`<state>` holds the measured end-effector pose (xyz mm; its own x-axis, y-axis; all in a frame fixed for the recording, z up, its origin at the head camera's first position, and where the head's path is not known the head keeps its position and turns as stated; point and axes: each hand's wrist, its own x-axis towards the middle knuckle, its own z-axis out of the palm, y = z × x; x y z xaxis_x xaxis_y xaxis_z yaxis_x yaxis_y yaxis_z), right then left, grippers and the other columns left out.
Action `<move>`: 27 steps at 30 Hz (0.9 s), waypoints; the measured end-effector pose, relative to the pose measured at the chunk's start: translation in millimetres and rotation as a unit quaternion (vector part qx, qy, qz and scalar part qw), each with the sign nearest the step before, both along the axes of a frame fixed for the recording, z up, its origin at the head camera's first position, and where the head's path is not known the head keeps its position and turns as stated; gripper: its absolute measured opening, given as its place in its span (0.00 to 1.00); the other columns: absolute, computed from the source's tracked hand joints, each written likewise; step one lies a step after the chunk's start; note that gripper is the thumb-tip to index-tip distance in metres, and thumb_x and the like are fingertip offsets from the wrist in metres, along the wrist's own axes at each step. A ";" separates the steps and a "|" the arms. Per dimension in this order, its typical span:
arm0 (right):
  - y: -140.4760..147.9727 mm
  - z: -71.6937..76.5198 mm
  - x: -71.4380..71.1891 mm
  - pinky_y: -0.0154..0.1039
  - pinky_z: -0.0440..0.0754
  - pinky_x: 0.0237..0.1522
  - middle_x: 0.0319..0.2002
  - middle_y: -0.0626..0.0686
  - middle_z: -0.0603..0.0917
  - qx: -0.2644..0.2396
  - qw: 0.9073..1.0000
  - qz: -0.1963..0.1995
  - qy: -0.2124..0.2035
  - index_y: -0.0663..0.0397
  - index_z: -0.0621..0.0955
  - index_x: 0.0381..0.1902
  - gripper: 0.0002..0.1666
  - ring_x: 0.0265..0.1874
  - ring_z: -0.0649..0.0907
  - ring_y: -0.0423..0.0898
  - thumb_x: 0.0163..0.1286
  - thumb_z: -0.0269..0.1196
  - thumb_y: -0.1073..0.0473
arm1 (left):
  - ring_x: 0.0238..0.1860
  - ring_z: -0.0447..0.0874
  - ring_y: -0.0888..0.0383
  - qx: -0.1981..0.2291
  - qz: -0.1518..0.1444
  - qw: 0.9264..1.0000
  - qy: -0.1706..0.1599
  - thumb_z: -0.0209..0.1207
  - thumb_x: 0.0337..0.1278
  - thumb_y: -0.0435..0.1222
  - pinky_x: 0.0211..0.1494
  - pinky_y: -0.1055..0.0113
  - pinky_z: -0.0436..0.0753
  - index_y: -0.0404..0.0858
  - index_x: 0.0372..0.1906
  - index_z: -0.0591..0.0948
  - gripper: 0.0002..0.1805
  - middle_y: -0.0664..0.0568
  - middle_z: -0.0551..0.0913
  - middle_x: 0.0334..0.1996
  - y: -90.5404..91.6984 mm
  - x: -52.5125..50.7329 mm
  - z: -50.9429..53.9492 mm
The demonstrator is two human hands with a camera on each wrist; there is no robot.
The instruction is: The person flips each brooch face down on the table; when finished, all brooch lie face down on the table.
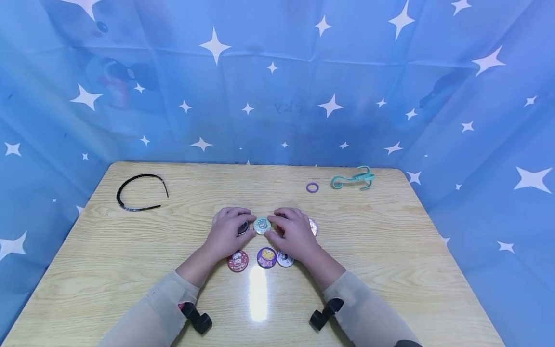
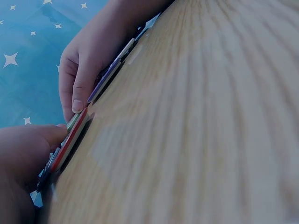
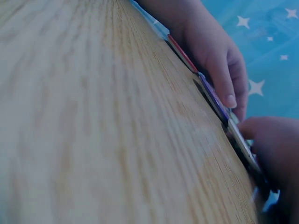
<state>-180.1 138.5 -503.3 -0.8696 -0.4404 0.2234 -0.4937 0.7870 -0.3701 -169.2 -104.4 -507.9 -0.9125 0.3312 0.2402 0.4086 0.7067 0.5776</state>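
Fingertips of my left hand [image 1: 226, 232] and right hand [image 1: 296, 233] pinch a teal round badge [image 1: 262, 225] from its two sides, at the middle of the table. A dark badge [image 1: 243, 228] shows partly under the left hand. Beneath the right hand, a red item [image 1: 280, 230] is mostly covered, and a whitish badge [image 1: 313, 227] peeks out beyond it. Nearer me lie a red badge [image 1: 237, 260], a purple badge [image 1: 266, 258] and a white badge [image 1: 285, 259] with a dark figure. Both wrist views show the badges edge-on, the teal one largely hidden.
A black headband [image 1: 123, 190] lies at the table's back left. Toward the back right are a purple ring [image 1: 312, 187] and a teal hooked item [image 1: 355, 179]. Blue star-patterned cloth [image 1: 260, 125] hangs behind the wooden table [image 1: 390, 270] and along its sides.
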 end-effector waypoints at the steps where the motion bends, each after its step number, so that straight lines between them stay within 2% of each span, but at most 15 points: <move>1: -0.1 -0.1 0.0 0.59 0.68 0.71 0.66 0.52 0.82 0.001 1.000 -0.001 0.000 0.44 0.87 0.63 0.27 0.67 0.76 0.55 0.72 0.70 0.40 | 0.68 0.71 0.41 -0.002 0.001 1.000 0.002 0.72 0.66 0.45 0.73 0.37 0.62 0.43 0.61 0.87 0.22 0.47 0.82 0.66 0.1 0.1 -0.3; 11: -0.5 0.8 0.3 0.59 0.68 0.70 0.66 0.52 0.82 -0.009 1.000 -0.003 -0.007 0.43 0.88 0.63 0.27 0.67 0.76 0.55 0.70 0.72 0.40 | 0.66 0.74 0.41 0.006 0.013 1.000 0.007 0.73 0.65 0.43 0.72 0.37 0.64 0.44 0.57 0.88 0.19 0.48 0.85 0.61 2.7 0.1 -1.0; 16: -0.8 2.9 1.3 0.60 0.69 0.69 0.65 0.53 0.83 -0.030 1.000 -0.001 -0.008 0.43 0.88 0.62 0.26 0.67 0.76 0.55 0.70 0.74 0.42 | 0.64 0.76 0.41 0.014 0.019 1.000 0.004 0.74 0.64 0.41 0.71 0.38 0.65 0.45 0.55 0.88 0.16 0.49 0.87 0.58 3.8 -0.9 -1.5; 20: -0.6 2.9 2.1 0.61 0.71 0.67 0.63 0.54 0.84 -0.049 0.999 0.004 0.005 0.44 0.89 0.60 0.25 0.65 0.77 0.56 0.68 0.75 0.44 | 0.64 0.77 0.42 0.020 0.019 1.000 0.004 0.74 0.63 0.41 0.71 0.40 0.66 0.45 0.54 0.88 0.16 0.49 0.88 0.57 3.8 -1.1 -2.2; 27: 0.0 1.2 1.4 0.63 0.73 0.63 0.57 0.52 0.88 -0.078 0.996 0.018 0.031 0.46 0.91 0.57 0.22 0.61 0.80 0.57 0.67 0.77 0.48 | 0.61 0.79 0.44 0.038 0.015 0.999 0.022 0.76 0.62 0.40 0.70 0.40 0.67 0.46 0.52 0.89 0.15 0.52 0.89 0.55 3.3 -2.2 -4.0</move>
<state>-178.6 138.5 -502.1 -0.8365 -0.4266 0.3439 -0.5458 0.7044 -0.4537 -171.3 -101.1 -511.9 -0.9099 0.2828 0.3035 0.4137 0.6740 0.6120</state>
